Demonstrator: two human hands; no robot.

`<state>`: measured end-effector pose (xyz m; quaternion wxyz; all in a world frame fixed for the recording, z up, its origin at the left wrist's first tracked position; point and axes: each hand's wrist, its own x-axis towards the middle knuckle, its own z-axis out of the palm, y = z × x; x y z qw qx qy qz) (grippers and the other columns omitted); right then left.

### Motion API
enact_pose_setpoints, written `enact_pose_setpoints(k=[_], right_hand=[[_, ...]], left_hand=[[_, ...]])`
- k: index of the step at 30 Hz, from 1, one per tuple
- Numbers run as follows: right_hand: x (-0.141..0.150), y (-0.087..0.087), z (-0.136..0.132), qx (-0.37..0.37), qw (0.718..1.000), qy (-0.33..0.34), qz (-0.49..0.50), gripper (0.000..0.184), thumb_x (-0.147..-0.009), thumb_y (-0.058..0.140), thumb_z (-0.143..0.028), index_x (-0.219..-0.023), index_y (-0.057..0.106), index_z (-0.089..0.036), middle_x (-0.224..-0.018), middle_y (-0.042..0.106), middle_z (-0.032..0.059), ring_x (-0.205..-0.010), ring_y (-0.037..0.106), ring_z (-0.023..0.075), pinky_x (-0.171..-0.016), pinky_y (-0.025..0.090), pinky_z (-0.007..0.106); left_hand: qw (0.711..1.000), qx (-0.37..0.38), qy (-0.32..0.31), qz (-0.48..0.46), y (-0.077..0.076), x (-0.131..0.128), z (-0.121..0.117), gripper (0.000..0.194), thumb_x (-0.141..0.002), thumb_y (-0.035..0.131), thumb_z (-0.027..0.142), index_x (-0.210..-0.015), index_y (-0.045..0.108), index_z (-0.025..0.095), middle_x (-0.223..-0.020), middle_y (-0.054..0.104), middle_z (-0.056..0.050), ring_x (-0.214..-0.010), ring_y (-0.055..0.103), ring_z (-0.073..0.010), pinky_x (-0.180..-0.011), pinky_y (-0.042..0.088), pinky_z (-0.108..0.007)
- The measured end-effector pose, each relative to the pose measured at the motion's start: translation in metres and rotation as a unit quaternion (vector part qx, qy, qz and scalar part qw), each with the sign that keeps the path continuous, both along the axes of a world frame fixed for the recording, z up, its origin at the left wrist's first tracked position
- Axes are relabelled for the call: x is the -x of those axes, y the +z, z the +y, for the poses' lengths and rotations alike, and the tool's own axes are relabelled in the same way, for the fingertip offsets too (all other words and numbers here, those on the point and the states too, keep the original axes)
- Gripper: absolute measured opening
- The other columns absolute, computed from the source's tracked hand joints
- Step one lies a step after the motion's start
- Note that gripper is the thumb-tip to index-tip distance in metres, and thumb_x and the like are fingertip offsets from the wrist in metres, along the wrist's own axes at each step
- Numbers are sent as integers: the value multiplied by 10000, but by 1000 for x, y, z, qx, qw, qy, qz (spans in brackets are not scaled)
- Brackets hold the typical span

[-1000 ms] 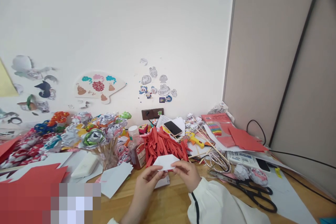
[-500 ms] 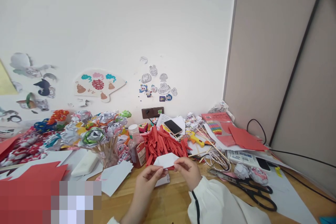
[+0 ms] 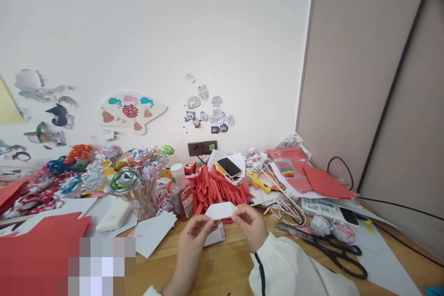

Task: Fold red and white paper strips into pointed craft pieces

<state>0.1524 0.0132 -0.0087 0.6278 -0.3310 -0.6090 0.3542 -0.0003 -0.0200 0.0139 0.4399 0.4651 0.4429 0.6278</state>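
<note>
A small folded piece of white paper (image 3: pixel 221 210) is held up over the front of the wooden table (image 3: pixel 215 273). My left hand (image 3: pixel 194 236) pinches its left end between thumb and fingers. On the right end, my right hand (image 3: pixel 250 225) has a similar pinch. Below and behind the held paper lies another white folded paper (image 3: pixel 215 236), partly covered by my left hand. A heap of red folded paper strips (image 3: pixel 217 189) lies just beyond my hands.
Left of my hands stand a bottle of brown liquid (image 3: pixel 181 192) and a container of paper flowers (image 3: pixel 138 185). A phone (image 3: pixel 229 167) and a yellow glue gun (image 3: pixel 259 183) lie behind. Black-handled scissors (image 3: pixel 342 252) and a beaded string (image 3: pixel 286 212) are on the right.
The white paper has turned slightly, its long lower edge now nearly level and facing me. Both hands keep their pinch and have barely shifted.
</note>
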Motion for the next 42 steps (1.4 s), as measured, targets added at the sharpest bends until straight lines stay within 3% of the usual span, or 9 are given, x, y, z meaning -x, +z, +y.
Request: enact_pose_setpoints(k=[13,20,28,36,42], right_hand=[[7,-1,-6,-2,1000,-25,2,102,-664,540,-208,-601,484,-152,-701,513,11,-649,515,125,-594,410,231],[9,-4,-4,50,998,-27,-10,120,-669,541,-254,-628,510,-145,-719,537,26,-662,531,137,-614,427,244],[14,1,-8,81,995,-33,49,130,-631,566,-222,-612,457,-154,-693,520,9,-619,524,119,-592,425,236],[14,2,-7,88,983,24,160,303,-610,592,-176,-783,346,-211,-677,498,-50,-598,532,93,-586,437,223],[17,-2,-5,186,949,125,222,443,-579,644,-249,-897,339,-206,-714,571,-11,-601,568,125,-613,462,290]], left_hand=[[999,22,32,27,5,-4,-6,154,-569,644,261,-559,538,149,-561,675,-34,-606,633,-169,-617,486,-248],[998,46,37,-34,5,-7,-5,191,-544,668,230,-564,497,147,-520,667,-10,-560,631,-134,-600,493,-222],[994,35,28,-97,6,-10,-3,377,-497,698,209,-550,325,192,-432,609,62,-492,632,-136,-530,500,-218],[994,29,23,-105,8,-12,-5,416,-493,700,200,-572,292,204,-398,543,109,-480,628,-136,-529,511,-239],[994,29,13,-104,6,-11,-4,427,-490,701,196,-570,282,208,-395,551,105,-477,626,-136,-546,516,-258]])
